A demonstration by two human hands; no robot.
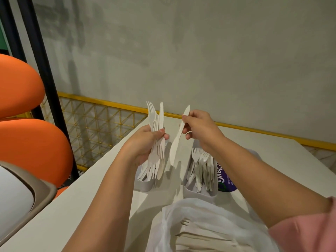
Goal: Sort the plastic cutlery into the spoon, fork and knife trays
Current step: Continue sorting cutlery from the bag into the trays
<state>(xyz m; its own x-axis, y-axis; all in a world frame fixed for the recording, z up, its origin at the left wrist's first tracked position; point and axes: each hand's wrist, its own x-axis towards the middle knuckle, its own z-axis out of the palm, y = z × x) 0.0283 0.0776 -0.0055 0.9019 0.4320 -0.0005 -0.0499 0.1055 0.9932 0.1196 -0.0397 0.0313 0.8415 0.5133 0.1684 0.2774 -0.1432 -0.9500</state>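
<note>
While left hand [143, 140] grips a cutlery bundle [157, 150], right hand [200, 126] pinches a knife [175, 146]

Soft, even indoor light, moderately bright, without glare. Smudged grey shadows mottle the wall [200, 51]; fainter ones fall on the white bench [109, 179]. Wide-angle distortion tilts the black posts [41, 57] at left. The held cutlery [156, 142] looks slightly blurred.

Seemingly free table [169, 190] between left tray [144, 185], right tray [200, 194].
</note>
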